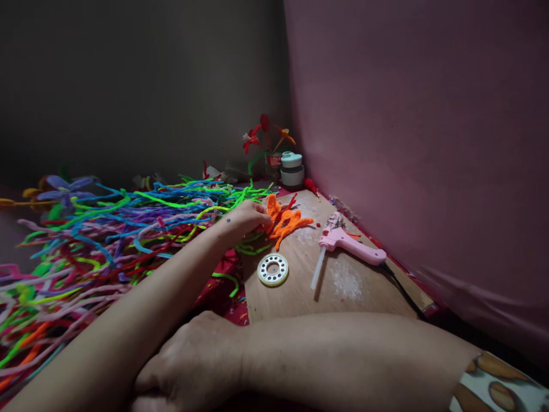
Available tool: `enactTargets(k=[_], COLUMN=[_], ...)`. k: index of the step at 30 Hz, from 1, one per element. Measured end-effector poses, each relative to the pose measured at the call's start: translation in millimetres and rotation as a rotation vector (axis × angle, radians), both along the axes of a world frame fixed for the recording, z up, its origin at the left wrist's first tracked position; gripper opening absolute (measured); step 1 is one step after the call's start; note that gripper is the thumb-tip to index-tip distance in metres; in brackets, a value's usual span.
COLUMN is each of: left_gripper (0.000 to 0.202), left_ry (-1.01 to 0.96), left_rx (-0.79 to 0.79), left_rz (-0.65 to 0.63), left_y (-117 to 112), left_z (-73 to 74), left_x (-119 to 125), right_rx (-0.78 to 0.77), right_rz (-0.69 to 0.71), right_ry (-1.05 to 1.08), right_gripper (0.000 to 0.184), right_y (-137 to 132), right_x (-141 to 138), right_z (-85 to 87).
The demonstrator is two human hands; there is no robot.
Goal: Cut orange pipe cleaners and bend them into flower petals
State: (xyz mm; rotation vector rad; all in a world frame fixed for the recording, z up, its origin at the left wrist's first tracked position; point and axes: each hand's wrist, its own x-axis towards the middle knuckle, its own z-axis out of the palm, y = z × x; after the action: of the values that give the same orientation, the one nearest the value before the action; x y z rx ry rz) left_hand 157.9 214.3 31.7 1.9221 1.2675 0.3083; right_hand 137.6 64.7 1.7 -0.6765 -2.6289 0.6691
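My left hand (252, 217) reaches out over the board, its fingers closed at a bent orange pipe-cleaner petal (273, 207). Beside it on the board lie more orange pipe-cleaner pieces (291, 222) and a short red one. Close to the camera, my right hand (199, 352) is curled next to my left forearm. Its fingertips are hidden, so what it holds, if anything, does not show. A round, white disc with holes (273, 270), perhaps a thread bobbin wheel, lies below the orange pieces.
A pink glue gun (354, 247) with a clear glue stick lies on the wooden board (283, 303), its black cord running right. Many coloured pipe cleaners (107, 229) are heaped at left. Behind stand a lidded jar (292, 174) and red pipe-cleaner flowers (253, 137). A pink wall borders the right.
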Motion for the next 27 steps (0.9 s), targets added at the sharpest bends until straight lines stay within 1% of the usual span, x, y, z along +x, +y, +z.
enactTargets(k=[3, 7, 12, 18, 22, 27], left_gripper=[0.018, 0.019, 0.019, 0.021, 0.019, 0.02], left_ry=[-0.062, -0.139, -0.173, -0.152, -0.125, -0.045], left_rx=[-0.061, -0.145, -0.205, -0.18, -0.148, -0.093], left_rz=[-0.026, -0.023, -0.02, -0.076, -0.107, -0.103], left_y=[3.9, 3.6, 2.7, 1.4, 5.1, 11.4], left_z=[-0.5, 0.9, 5.5, 5.9, 1.6, -4.1], left_x=[-5.5, -8.6, -10.4, -12.0, -12.9, -8.6], right_rx=[-0.002, 0.006, -0.001, -0.005, -0.009, 0.011], right_rz=[-0.021, -0.022, -0.015, -0.025, -0.036, -0.043], right_ry=[0.002, 0.019, 0.022, 0.024, 0.047, 0.088], right_gripper=[0.04, 0.041, 0.046, 0.039, 0.035, 0.031], right_y=[0.6, 0.9, 1.2, 0.6, -1.4, -1.2], right_x=[-0.5, -0.6, -0.2, -1.1, -0.8, 2.5], right_z=[0.4, -0.5, -1.5, -1.5, -0.4, 0.1])
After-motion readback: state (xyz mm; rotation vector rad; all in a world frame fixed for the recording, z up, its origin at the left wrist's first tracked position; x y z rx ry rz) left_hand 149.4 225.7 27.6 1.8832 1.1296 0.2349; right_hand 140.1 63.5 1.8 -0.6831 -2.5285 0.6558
